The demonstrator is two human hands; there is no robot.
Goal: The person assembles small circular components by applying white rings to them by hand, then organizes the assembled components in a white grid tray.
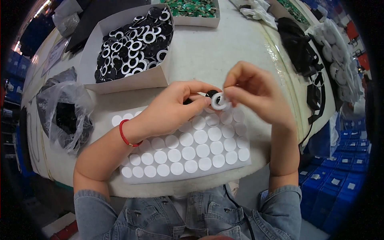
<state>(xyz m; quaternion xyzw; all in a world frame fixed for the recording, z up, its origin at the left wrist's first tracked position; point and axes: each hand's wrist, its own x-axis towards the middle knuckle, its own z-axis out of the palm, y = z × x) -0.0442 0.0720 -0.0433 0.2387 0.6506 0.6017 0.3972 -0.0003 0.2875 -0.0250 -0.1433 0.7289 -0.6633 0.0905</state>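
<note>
My left hand (pixel 172 105), with a red braided bracelet (pixel 127 134) on its wrist, grips a small black disc with a white ring (pixel 218 101) between thumb and fingers. Another black piece shows under its fingers. My right hand (pixel 256 94) is closed in a pinch right beside the white ring; it is slightly blurred, and what lies between its fingertips cannot be made out. Beneath both hands lies a white sheet (pixel 236 165) bearing rows of round white discs (pixel 189 153). My left hand and forearm cover part of these rows.
Beyond my left hand stands a white box (pixel 132 82) full of black discs and white rings. Behind it is a box of green circuit boards (pixel 190 8). A clear plastic bag (pixel 66 114) lies at left; a black cloth-like item (pixel 296 46) and blue bins (pixel 332 180) are at right.
</note>
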